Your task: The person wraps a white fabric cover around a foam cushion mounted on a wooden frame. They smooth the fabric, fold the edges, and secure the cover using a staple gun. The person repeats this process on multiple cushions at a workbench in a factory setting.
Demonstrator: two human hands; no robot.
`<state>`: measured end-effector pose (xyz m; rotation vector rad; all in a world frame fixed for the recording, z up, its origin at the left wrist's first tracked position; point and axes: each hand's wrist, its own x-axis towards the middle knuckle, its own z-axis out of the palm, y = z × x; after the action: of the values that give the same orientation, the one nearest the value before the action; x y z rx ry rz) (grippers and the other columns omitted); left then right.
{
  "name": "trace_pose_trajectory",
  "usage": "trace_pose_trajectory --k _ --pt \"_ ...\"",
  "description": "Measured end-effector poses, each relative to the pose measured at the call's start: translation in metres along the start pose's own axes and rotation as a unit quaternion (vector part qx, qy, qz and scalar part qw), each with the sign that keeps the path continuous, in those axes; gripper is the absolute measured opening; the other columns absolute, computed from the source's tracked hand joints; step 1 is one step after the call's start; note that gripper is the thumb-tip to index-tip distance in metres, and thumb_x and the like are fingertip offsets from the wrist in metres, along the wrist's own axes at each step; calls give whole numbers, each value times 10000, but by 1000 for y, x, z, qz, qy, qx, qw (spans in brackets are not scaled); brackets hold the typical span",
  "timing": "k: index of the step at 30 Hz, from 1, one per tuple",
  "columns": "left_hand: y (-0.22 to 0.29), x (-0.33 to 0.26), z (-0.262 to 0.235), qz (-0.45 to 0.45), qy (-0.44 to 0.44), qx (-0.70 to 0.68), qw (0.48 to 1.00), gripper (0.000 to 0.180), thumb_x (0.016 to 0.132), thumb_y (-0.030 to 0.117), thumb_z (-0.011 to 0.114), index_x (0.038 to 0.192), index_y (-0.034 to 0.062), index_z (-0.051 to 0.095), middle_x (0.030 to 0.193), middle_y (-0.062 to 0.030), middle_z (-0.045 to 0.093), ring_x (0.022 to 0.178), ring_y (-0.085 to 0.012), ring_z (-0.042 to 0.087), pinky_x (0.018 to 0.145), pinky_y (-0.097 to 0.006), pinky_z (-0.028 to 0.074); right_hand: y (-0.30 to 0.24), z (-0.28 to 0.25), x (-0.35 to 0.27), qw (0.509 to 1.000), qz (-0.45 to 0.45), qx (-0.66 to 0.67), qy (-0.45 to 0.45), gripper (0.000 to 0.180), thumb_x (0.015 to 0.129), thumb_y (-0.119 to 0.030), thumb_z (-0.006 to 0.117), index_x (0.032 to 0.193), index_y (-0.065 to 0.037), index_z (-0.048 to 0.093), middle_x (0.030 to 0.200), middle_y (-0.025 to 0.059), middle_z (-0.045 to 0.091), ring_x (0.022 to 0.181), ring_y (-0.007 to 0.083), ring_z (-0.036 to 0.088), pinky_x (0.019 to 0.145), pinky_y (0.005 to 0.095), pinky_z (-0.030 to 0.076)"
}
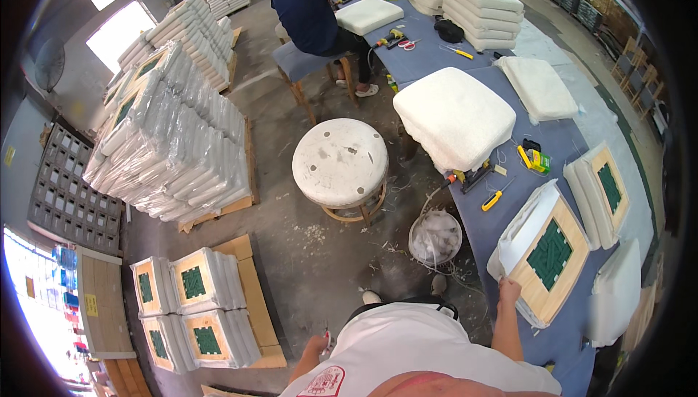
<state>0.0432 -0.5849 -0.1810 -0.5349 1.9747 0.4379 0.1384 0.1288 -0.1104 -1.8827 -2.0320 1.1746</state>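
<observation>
My right hand [509,291] pinches the near left edge of an upside-down seat cushion [574,255] on the blue-covered table. White cover fabric wraps its sides, and green webbing [549,254] fills the opening in its wooden base. Low at my left side, my left hand [316,345] is closed around a small tool with a red part [326,334], its kind too small to make out. Beyond the cushion lie a yellow-handled screwdriver [492,201], a staple gun [476,177] and a yellow-green box [538,161].
A white cushion [458,117] overhangs the table edge. A round stool [339,161] and a scrap bucket [435,241] stand on the floor. Stacked cushions [193,281] sit at left, below a wrapped pallet load [174,146]. A co-worker [309,15] sits at the far table.
</observation>
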Motion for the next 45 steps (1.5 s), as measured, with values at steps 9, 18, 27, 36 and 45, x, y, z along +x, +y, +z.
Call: trace_pose_trajectory --k 9,18,27,36,45 --pt "45 10 -53 110 62 79 989 700 929 667 701 1116 8 845 1100 -262 812 1121 -430 778 989 -509 586 -168 -55 -104 925 -300 204 112 213 1071 -159 733 945 11 752 742 -62 630 677 67 512 654 275 447" --pt "83 51 -129 62 75 236 967 568 924 593 791 1017 38 870 947 -191 838 840 -281 835 829 -414 628 -171 20 -201 809 -274 -425 -300 774 981 -467 764 1652 -172 518 1267 158 794 1186 386 751 1009 527 588" --pt "289 -53 -41 364 86 177 910 626 974 640 752 1082 27 821 948 -250 789 985 -445 776 855 -525 571 -89 -22 -185 884 -160 -254 -357 675 1015 -517 702 1600 -198 592 1348 180 763 1247 404 720 1073 510 575" --pt "595 -201 45 585 46 241 773 527 1016 422 754 1367 30 722 1033 -210 801 962 -382 784 886 -470 595 -100 -50 -63 888 -261 -85 -369 689 996 -475 747 1593 -167 594 1175 159 803 1061 364 762 945 477 596" --pt "558 -137 87 461 -94 305 828 770 1038 429 748 1670 120 435 1431 -188 712 1135 -332 773 1004 -447 592 -167 -159 221 956 -277 -21 -92 723 911 -469 881 1510 -124 666 1213 177 786 1115 310 759 1010 420 589"
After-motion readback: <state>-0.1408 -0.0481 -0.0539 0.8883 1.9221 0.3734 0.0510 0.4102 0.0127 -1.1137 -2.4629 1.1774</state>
